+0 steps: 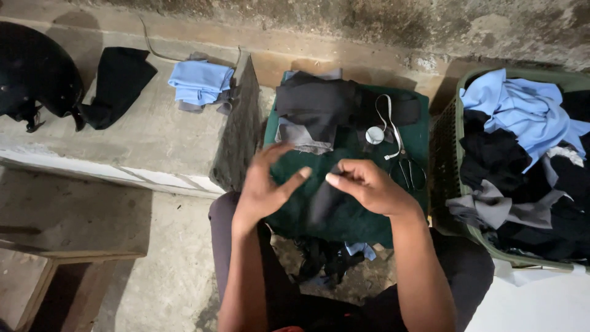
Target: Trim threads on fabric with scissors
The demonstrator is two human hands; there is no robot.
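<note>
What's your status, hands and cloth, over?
Left hand open, fingers spread on green felt pad. Right hand pinching small dark fabric strip. Black-handled scissors and white tape measure alongside.

Left hand (265, 184) splayed, right hand (367, 184) pinched.

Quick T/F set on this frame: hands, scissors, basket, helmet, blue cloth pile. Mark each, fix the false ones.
1. The right hand pinches a dark strip of cloth over the green cloth-covered surface. True.
2. The scissors lie inside the basket. False: they lie on the green surface, right of the hands.
3. The left hand is spread open. True.
4. The basket is empty. False: it is heaped with black, grey and light blue cloth.
5. The black helmet sits at far left on the concrete ledge. True.
6. The folded light blue cloth rests on the helmet. False: it lies on the ledge, apart from it.
</note>
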